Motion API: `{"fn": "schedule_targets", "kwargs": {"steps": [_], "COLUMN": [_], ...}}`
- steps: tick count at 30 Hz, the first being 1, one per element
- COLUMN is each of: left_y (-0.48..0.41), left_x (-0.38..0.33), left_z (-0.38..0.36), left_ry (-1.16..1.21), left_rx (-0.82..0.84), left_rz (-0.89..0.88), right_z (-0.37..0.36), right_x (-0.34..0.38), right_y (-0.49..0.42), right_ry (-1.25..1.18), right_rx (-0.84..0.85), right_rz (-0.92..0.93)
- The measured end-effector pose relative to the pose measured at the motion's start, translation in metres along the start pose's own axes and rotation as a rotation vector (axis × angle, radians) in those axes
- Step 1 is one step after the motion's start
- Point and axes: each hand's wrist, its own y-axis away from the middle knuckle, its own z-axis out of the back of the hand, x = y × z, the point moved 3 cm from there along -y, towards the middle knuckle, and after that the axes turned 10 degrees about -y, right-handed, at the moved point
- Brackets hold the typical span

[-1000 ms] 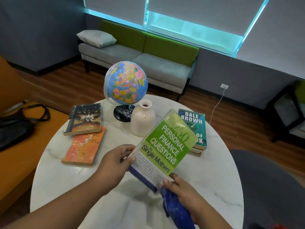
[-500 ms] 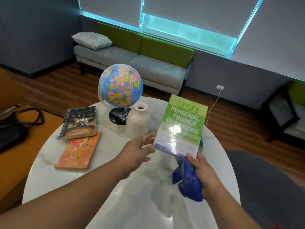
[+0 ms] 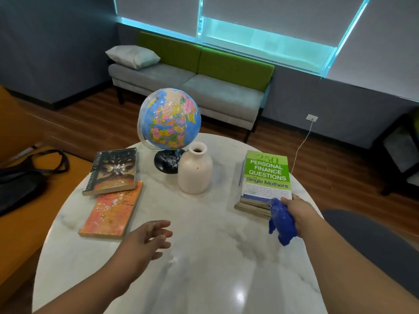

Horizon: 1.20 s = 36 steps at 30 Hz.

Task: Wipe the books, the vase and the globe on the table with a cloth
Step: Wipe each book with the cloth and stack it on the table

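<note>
Looks like the book stage of the wiping. Grips a bunched blue cloth (image 3: 282,223) in the right hand (image 3: 300,211), right at the near edge of the green paperback (image 3: 267,175) lying flat atop a short stack of books (image 3: 250,207) on the right side of the counter (image 3: 204,264). Hard to tell about actual contact between thumb and cover. Holds nothing in the left hand (image 3: 147,239): fingers loose and spread, hovering above bare marble near the orange paperback (image 3: 113,209).

Probably calls next for carrying the cloth to another item, most likely leftward to the two paperbacks, or up to vase and globe. Likely needs the free hand as a steadying grip for either of those last two.

Glossy laminated covers on the paperbacks, flat and easy to swipe; dark paperback (image 3: 112,171) overlapping the far end of the orange one, both flecked with white specks. Smooth, matte cream ceramic on the vase (image 3: 195,171), bottle-shaped with a narrow neck, upright just beside the globe's black base. Shiny plastic sphere on the globe (image 3: 170,118), tilted in a pale arc over a round foot, probably prone to spinning under a wipe. Polished white marble-look top on the round counter, mirroring the ceiling lights. Soft, crumpled fabric in the cloth, its loose end dangling below the fist.
</note>
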Motion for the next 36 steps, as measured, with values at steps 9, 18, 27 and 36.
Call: {"fn": "schedule_targets", "kwargs": {"steps": [9,18,27,36], "left_y": [0.003,-0.002,-0.043,-0.079], "left_x": [0.022,0.027,0.036,0.066], "left_z": [0.016,0.031,0.083,0.082], "left_ry": [-0.002,-0.027,-0.425,-0.797], "left_rx": [-0.049,-0.109,-0.481,-0.398], "left_rz": [0.099,0.096,0.158,0.409], "right_z": [0.006,0.007,-0.032,-0.061], "right_x": [-0.014,-0.022,-0.049,-0.075], "right_y": [-0.034,0.025,0.088,0.104], "right_ry": [0.328,-0.081,-0.216,-0.029], "right_rx": [-0.208,-0.403,-0.243,-0.052], "right_rz": [0.035,0.015,0.076,0.067]}}
